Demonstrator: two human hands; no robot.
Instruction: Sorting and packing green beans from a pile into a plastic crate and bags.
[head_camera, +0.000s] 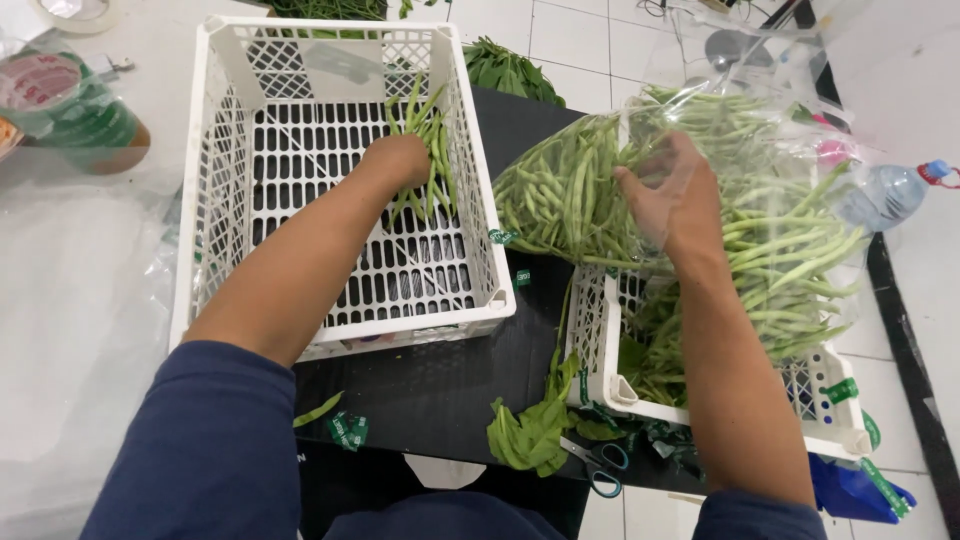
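Note:
My left hand (396, 163) is inside a white plastic crate (225, 180) and grips a bundle of green beans (432, 150) against the crate's right wall. My right hand (672, 196) reaches into a large clear plastic bag (760, 110) full of loose green beans (570, 190). That bag rests on a second white crate (600, 340) at the right, which also holds beans. Both forearms are bare below dark blue sleeves.
The crates stand on a black surface (430, 390). Blue-handled scissors (598, 468) and loose green leaves (535, 430) lie at its front edge. Tape rolls (70, 105) are at the far left, a water bottle (890, 192) at the right, leafy greens (510, 70) behind.

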